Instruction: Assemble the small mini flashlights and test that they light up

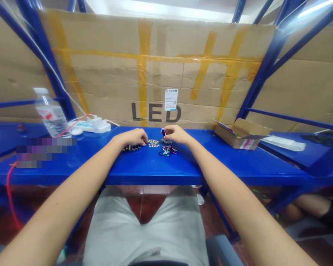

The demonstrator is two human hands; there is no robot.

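Note:
My right hand (175,133) pinches a small dark purple cylinder (163,132), which stands upright between thumb and fingers. Beneath that hand lie several small metallic pieces (166,141). My left hand (137,137) is closed, its fingertips at the left edge of a cluster of small round silvery pieces (153,143); whatever they grip is too small to make out. Below the left palm sits a row of dark cylindrical pieces (131,148), partly covered by the hand. A small pile of coloured looped clips (168,150) lies nearer to me, just below the right hand.
On the blue table (155,166), an open cardboard box (235,137) stands at right. A water bottle (51,116), white power strip (91,125) and red cable (11,195) are at left. A large carton (108,81) rises behind. Another person's leg (312,205) shows at lower right.

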